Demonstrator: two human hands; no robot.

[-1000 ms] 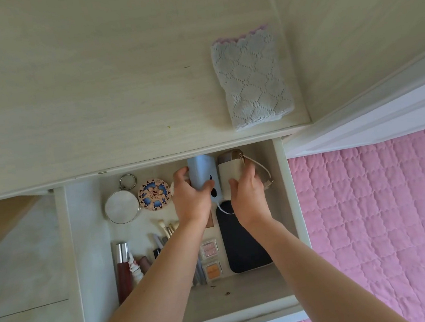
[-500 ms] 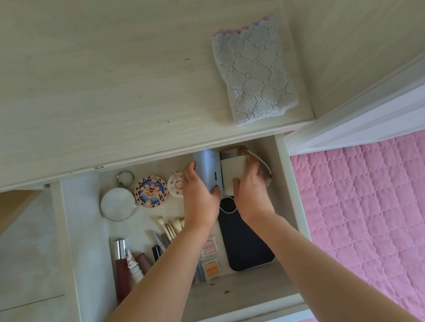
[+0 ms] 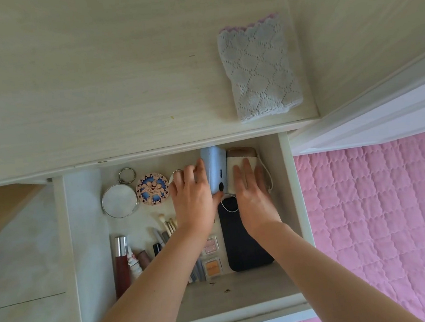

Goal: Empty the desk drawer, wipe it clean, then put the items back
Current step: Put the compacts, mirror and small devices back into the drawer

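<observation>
Drawer [image 3: 293, 204] pulled out below the pale wood surface [image 3: 93, 81]; contents in place. Left hand [image 3: 192, 194] reaches into the back of the drawer, fingers curled around the left side of a light blue device [image 3: 216, 168], thumb at its near end. Right hand [image 3: 253, 196] lies flat, fingers straight, pressing on top of a cream device [image 3: 235, 166] with a brown far end; the two devices sit side by side, touching, against the back wall. A thin white cord [image 3: 268, 178] loops around the cream device and trails onto a black flat case [image 3: 241, 247] lying just in front of both. Left of the hands: a round mirror [image 3: 119, 200] with a ring, then a round patterned compact [image 3: 152, 189]. Nearer the front: small brushes [image 3: 166, 222], a dark red tube [image 3: 121, 264], two small square pans [image 3: 211, 258]. A few crumbs on the drawer floor near the front. Folded grey cloth [image 3: 259, 69] with pink edge lies on the surface above the drawer, right side. Pink quilted bed [image 3: 383, 221] to the right.
</observation>
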